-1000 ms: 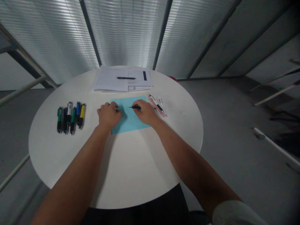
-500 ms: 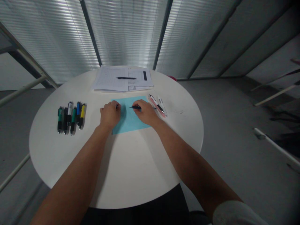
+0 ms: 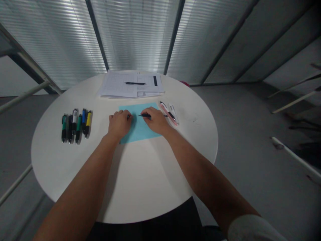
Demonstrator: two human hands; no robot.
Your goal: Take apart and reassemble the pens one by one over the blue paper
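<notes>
A light blue sheet of paper (image 3: 140, 129) lies on the round white table (image 3: 140, 180). My right hand (image 3: 156, 120) rests on the sheet's right half, fingers closed around a dark pen (image 3: 144, 115) whose tip points left. My left hand (image 3: 119, 123) is curled into a loose fist on the sheet's left edge, its fingertips close to the pen tip. What the left fingers hold, if anything, is too small to make out.
A row of several coloured pens (image 3: 75, 125) lies at the table's left. A stack of white printed papers (image 3: 131, 87) with a black pen (image 3: 135, 83) on top sits at the far edge. A pink and a white pen (image 3: 170, 114) lie right of the blue sheet.
My left hand has slid to the right along the blue sheet, closer to the pen tip. My right hand and the pen have stayed in place.
</notes>
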